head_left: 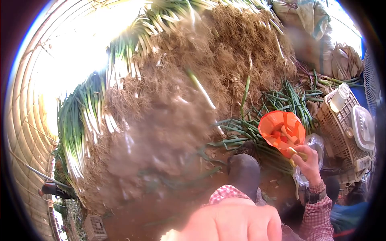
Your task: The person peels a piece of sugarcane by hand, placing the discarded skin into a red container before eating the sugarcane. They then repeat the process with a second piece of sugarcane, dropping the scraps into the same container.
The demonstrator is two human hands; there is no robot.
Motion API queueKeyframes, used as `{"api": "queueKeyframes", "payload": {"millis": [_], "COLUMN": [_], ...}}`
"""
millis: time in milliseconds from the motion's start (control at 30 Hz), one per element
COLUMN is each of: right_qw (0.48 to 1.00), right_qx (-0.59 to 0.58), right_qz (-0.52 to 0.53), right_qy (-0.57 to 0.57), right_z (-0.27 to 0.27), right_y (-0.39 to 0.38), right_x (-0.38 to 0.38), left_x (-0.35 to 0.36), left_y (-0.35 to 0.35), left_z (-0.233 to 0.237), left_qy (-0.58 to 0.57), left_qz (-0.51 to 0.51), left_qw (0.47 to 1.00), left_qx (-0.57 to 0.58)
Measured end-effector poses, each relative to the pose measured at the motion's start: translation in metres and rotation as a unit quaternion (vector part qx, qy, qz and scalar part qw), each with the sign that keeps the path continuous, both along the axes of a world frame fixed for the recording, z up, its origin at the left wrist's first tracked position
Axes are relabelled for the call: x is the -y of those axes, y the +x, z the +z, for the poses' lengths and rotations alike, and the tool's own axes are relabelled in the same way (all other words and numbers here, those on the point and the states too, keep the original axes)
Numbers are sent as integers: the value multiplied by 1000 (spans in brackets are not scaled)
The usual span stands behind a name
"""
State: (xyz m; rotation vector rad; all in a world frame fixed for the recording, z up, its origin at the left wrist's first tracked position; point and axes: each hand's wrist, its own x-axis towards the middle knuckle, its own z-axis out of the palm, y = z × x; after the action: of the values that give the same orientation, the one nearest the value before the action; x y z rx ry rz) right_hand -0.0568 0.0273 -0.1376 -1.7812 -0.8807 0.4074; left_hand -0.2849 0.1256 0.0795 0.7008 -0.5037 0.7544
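Observation:
My left hand looms large and overexposed at the bottom, close to the camera, its fingers curled. A pale, crumbly-looking piece pokes out beside it; I cannot tell what it is. Lower right, my right hand pinches a short yellow stick at the near rim of an orange plastic bag. The bag stands with its mouth wide, and orange-red and pale pieces show inside. Crumpled clear plastic hangs next to my right hand. Loose green leaves surround the bag.
Long green onions with brown roots form a curved heap from left to top right. A beige crate bears a white cup and a lidded container. Sacks stand behind; another person is far left.

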Motion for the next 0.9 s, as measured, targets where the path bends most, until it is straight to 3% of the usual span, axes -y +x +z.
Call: {"api": "queueKeyframes", "payload": {"millis": [100, 300, 400, 500, 600, 700, 800, 900], "right_qw": [1000, 1000, 1000, 1000, 999, 1000, 1000, 1000], "right_qx": [-5, 11, 3, -3, 33, 22, 8, -5], "right_qz": [1, -2, 0, 0, 0, -1, -3, -3], "right_qy": [-2, -10, -9, -14, -22, -22, -21, -17], "right_z": [0, -3, -1, 0, -7, -3, -2, -3], "right_y": [-1, 0, -1, -1, 3, 1, 1, 0], "right_x": [0, -1, -1, -1, 1, -1, -1, -1], "left_x": [-3, 8, 10, 4, -27, -26, 3, 0], "left_y": [23, 30, 8, 31, 42, 39, 36, 16], "left_z": [-20, -26, -14, -23, -39, -40, -28, -7], "left_qy": [29, -23, -45, -20, 97, 105, 3, -8], "left_qz": [-3, 29, 22, 15, -110, -107, 13, -3], "left_qw": [980, 973, 996, 976, 956, 961, 971, 995], "left_qx": [197, 228, 76, 218, 255, 234, 238, 101]}}
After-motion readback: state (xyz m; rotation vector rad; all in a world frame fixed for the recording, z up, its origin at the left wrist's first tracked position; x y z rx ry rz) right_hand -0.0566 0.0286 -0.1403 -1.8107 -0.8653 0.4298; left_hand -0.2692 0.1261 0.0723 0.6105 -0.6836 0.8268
